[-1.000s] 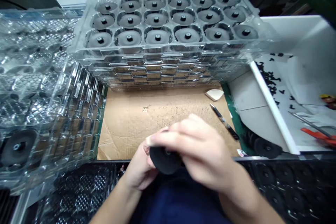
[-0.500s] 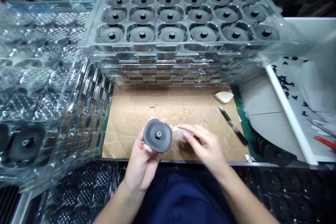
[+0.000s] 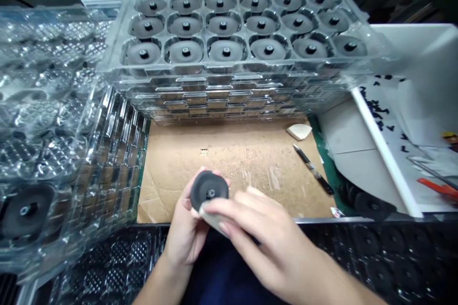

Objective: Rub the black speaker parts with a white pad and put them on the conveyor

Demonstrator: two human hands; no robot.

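Note:
In my left hand [image 3: 186,233] is a dark grey, rounded disc-like part [image 3: 203,185] with a small hollow post at its centre. The fingers hold it from beneath and along its edge, above the cardboard. My right hand [image 3: 261,228] pinches a pale wedge-shaped sponge [image 3: 214,219] between thumb and fingers. That sponge meets the lower rim of the disc-like part, and the right fingers cover part of both. A second cream wedge sponge [image 3: 299,131] lies on the cardboard at the upper right, above a black pen [image 3: 313,169].
A stack of clear plastic trays [image 3: 229,67] filled with similar dark parts stands behind the cardboard [image 3: 171,171]. More clear trays [image 3: 71,119] rise at the left. On the right is a white bin [image 3: 386,152] with small black pieces and an orange-handled tool [image 3: 434,187].
My right hand has brought the sponge left and down onto the disc-like part's lower edge. My left hand and the part have shifted slightly left. The whole view has moved a little.

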